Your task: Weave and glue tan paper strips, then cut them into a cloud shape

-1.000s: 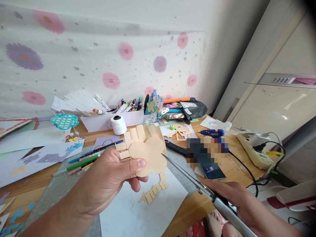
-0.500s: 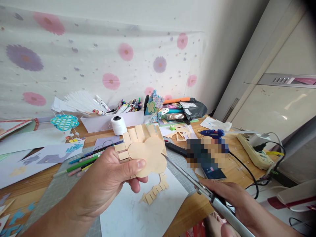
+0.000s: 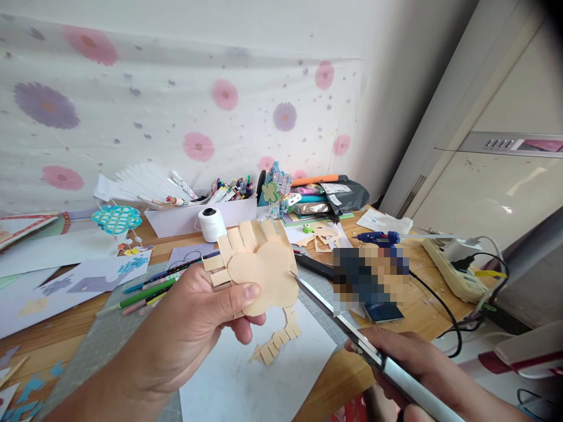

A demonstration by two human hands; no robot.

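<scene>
Flowered wall sheet, wooden table (cluttered), left hand holding beige cutout

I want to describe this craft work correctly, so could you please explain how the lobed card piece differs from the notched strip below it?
The lobed card piece has a broad, smooth front, while the notched strip is narrow and curved. The lobed card piece is held up in the left hand; the notched strip appears to lie on the white sheet. Both are tan and have small tabs.
</scene>
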